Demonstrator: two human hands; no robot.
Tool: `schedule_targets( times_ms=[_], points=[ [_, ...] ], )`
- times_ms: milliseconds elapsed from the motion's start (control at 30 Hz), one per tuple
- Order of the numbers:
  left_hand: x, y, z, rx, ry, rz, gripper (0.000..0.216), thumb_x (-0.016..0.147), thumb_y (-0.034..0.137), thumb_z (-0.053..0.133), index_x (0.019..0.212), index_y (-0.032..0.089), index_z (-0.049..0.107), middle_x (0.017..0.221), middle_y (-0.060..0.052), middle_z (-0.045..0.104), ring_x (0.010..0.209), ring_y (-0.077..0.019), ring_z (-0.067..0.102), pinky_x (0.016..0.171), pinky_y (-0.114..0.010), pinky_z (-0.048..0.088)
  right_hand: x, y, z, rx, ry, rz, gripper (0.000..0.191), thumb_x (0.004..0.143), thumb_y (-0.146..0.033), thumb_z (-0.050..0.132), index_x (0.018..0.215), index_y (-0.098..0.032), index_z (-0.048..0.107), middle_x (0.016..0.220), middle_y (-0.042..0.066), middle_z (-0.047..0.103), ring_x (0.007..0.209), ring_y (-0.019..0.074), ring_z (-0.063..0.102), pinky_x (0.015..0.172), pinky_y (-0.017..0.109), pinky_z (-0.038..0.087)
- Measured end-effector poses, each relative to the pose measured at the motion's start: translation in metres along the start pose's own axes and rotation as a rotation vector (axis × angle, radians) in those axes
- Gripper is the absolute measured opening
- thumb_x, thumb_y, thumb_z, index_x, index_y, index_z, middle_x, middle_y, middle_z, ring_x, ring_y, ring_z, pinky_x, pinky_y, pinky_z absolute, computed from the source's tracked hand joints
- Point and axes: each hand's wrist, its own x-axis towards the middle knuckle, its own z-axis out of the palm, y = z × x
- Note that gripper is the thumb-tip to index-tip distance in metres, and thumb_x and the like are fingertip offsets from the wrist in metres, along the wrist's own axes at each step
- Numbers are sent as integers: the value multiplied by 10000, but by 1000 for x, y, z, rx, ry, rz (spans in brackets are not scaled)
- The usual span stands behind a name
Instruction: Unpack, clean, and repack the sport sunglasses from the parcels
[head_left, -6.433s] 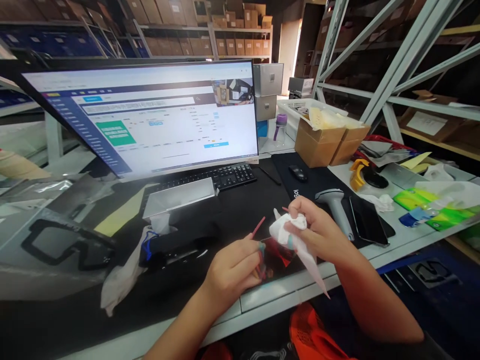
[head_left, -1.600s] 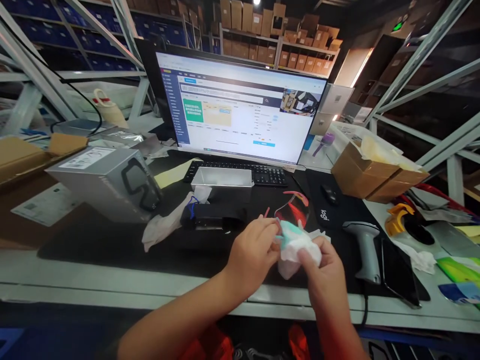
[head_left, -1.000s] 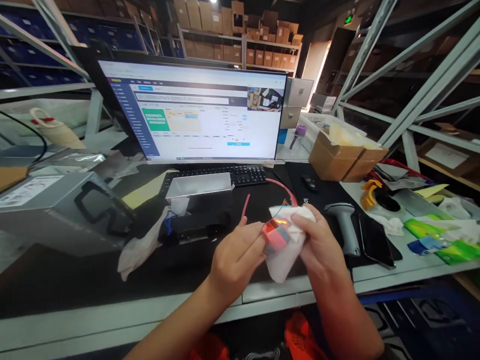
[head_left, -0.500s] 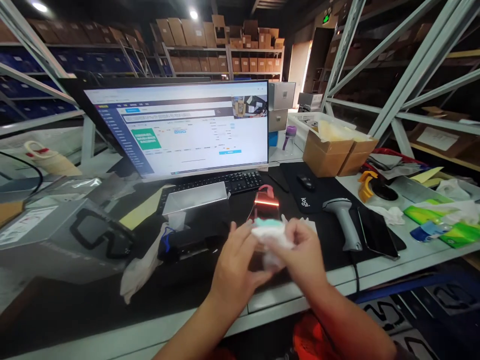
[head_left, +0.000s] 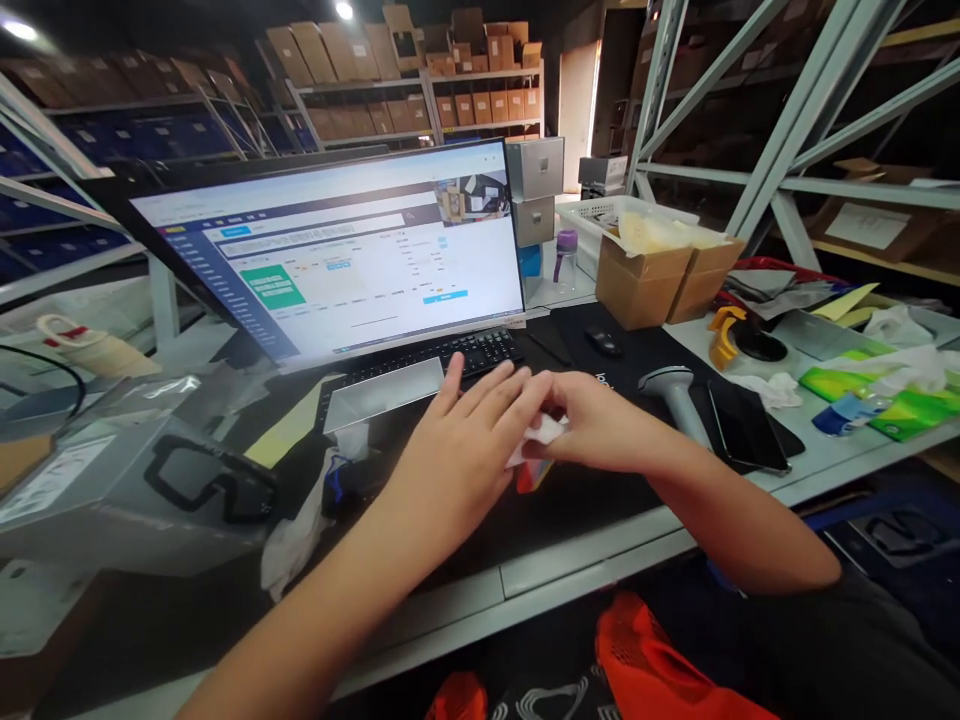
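My left hand [head_left: 474, 435] is over the dark desk mat, back up, with its fingers stretched to the right and its thumb hidden. Against its fingertips is my right hand [head_left: 596, 420], bent round a crumpled white tissue [head_left: 546, 430]. Below the tissue, between the hands, shows part of a small item with bright red, yellow and blue colour [head_left: 529, 474]; its kind is hidden, though the left hand seems to support it. Left of the hands lie a flat silvery-white box [head_left: 386, 393] and a pale cloth pouch [head_left: 296, 535] with a blue cord.
A monitor [head_left: 337, 260] stands behind a keyboard [head_left: 487, 350]. A mouse [head_left: 603, 342], barcode scanner [head_left: 675, 395] and phone [head_left: 746, 425] lie to the right. Cardboard boxes [head_left: 645, 290] and a tape dispenser [head_left: 742, 340] are farther right. A grey box [head_left: 150, 490] fills the left side.
My left hand has turned back-up and its fingers now reach across to the right hand. Both hands sit higher in view, and they now cover the spot where a red-lit item showed.
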Motion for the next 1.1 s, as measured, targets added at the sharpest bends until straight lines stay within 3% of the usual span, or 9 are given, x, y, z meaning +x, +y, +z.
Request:
schedule_targets(
  times_ms=[100, 267, 433, 500, 567, 700, 833, 967, 1100],
  points=[
    [0, -5, 10, -81, 44, -90, 738, 795, 165, 649, 1482, 156, 379, 1057, -64, 747, 990, -250, 719, 1119, -528, 452, 2, -1, 6, -3, -16, -34, 148, 710, -74, 671, 710, -191, 581, 680, -52, 579, 636, 123, 520, 566, 218, 381],
    [-24, -15, 19, -100, 271, -231, 468, 811, 178, 659, 1277, 180, 616, 1046, -58, 761, 952, -236, 728, 1080, -498, 504, -11, 15, -19, 45, 76, -11, 214, 723, -155, 732, 676, -196, 527, 658, -67, 516, 603, 100, 452, 554, 214, 330],
    [-39, -14, 31, -156, 440, -323, 283, 808, 149, 680, 1088, 180, 703, 991, -49, 770, 925, -210, 733, 1018, -445, 559, -41, 46, -39, -8, 666, 101, 226, 723, -262, 787, 745, -209, 569, 666, -33, 592, 614, 139, 522, 558, 242, 361],
    [-41, -11, 36, -186, 511, -367, 277, 795, 139, 690, 1070, 177, 703, 973, -45, 768, 901, -205, 732, 1000, -449, 569, -54, 57, -28, 168, 880, 124, 249, 741, -327, 800, 835, -219, 596, 706, -20, 621, 642, 154, 561, 587, 256, 413],
    [-43, -7, 41, -209, 589, -389, 273, 782, 124, 702, 1049, 179, 702, 931, -31, 763, 844, -188, 726, 965, -436, 586, -65, 67, -5, 438, 975, 165, 302, 739, -373, 816, 898, -231, 603, 753, -17, 638, 654, 150, 574, 605, 257, 449],
    [-42, -1, 46, -189, 674, -456, 212, 779, 135, 716, 986, 177, 699, 889, -27, 754, 782, -177, 712, 853, -377, 614, -76, 74, 50, 871, 918, 241, 345, 720, -399, 833, 928, -248, 603, 891, 2, 657, 751, 160, 597, 669, 273, 498],
    [-38, 6, 53, -197, 654, -545, 164, 797, 182, 726, 958, 183, 699, 837, -14, 731, 721, -159, 686, 780, -325, 607, -71, 63, 84, 1075, 740, 243, 325, 754, -429, 809, 930, -262, 593, 896, 3, 651, 780, 167, 598, 709, 286, 505],
    [-39, 14, 62, -179, 656, -543, 189, 804, 165, 706, 991, 186, 696, 879, -21, 739, 772, -172, 700, 841, -352, 602, -55, 47, 104, 1080, 573, 172, 354, 730, -428, 831, 814, -234, 547, 741, -27, 589, 673, 137, 542, 669, 264, 467],
    [-45, 18, 70, -126, 673, -433, 313, 774, 114, 685, 1078, 187, 681, 925, -35, 745, 850, -202, 722, 933, -425, 591, -39, 39, 118, 885, 702, 178, 429, 652, -356, 877, 659, -212, 472, 626, -51, 538, 590, 119, 501, 592, 240, 428]
  ],
)
